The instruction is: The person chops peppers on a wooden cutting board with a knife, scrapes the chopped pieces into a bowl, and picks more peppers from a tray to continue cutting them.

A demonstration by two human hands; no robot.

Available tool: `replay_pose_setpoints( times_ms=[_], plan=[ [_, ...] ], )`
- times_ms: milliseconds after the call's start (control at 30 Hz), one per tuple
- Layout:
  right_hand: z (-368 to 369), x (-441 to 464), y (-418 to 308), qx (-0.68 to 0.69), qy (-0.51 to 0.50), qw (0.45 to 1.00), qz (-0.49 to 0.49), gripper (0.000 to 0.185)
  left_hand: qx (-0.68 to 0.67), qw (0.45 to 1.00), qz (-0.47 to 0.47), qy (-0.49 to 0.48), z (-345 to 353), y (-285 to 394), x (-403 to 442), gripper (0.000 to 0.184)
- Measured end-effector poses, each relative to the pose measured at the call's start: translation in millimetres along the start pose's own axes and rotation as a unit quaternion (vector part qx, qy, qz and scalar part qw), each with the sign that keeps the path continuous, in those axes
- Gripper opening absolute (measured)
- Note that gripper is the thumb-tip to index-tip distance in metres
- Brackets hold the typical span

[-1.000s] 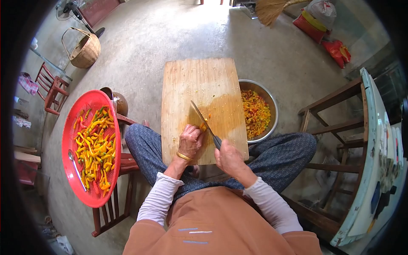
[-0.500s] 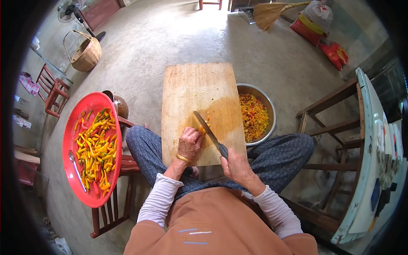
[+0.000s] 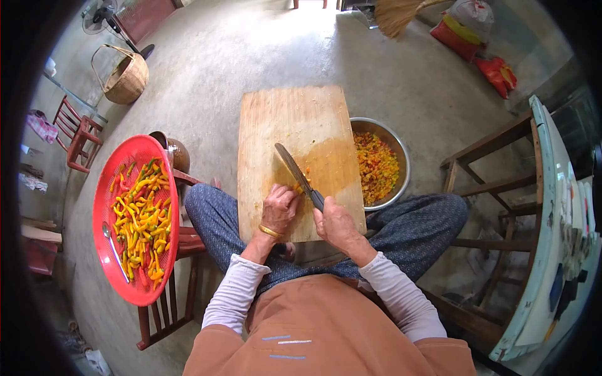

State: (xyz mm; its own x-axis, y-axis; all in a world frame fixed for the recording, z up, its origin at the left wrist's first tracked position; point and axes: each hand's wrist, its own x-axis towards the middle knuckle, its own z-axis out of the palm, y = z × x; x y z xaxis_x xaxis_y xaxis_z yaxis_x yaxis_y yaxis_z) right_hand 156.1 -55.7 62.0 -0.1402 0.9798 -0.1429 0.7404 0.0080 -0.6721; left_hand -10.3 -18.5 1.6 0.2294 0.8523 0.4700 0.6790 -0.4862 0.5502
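Observation:
A knife (image 3: 292,166) with a dark handle is gripped in my right hand (image 3: 338,224), its blade slanting up and left over the wooden board (image 3: 269,125). My left hand (image 3: 279,208), with a gold bangle at the wrist, is closed on yellow pepper (image 3: 300,187) at the lower middle of the board, right beside the blade. Only a little of the pepper shows past the fingers. Small bits and a wet patch mark the board. To its right, a metal bowl (image 3: 406,161) holds chopped red and yellow peppers.
At the left, a red tray (image 3: 102,200) with whole peppers and a spoon (image 3: 115,250) rests on a wooden chair (image 3: 168,313). A brown jar (image 3: 179,155) stands behind it. A wooden frame with a pale top (image 3: 544,163) is at the right.
The knife dipped toward me half a second ago and is now farther up and left, with my right hand shifted the same way. My left hand has barely moved.

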Motion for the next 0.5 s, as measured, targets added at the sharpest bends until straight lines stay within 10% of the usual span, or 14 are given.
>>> replay_pose_setpoints(
  times_ms=[500],
  plan=[
    [-20.9,-43.1,0.5,-0.042,-0.036,0.998,-0.002,0.025,0.002,1.000,0.008,-0.007,1.0,0.3,-0.8,0.006]
  ],
)
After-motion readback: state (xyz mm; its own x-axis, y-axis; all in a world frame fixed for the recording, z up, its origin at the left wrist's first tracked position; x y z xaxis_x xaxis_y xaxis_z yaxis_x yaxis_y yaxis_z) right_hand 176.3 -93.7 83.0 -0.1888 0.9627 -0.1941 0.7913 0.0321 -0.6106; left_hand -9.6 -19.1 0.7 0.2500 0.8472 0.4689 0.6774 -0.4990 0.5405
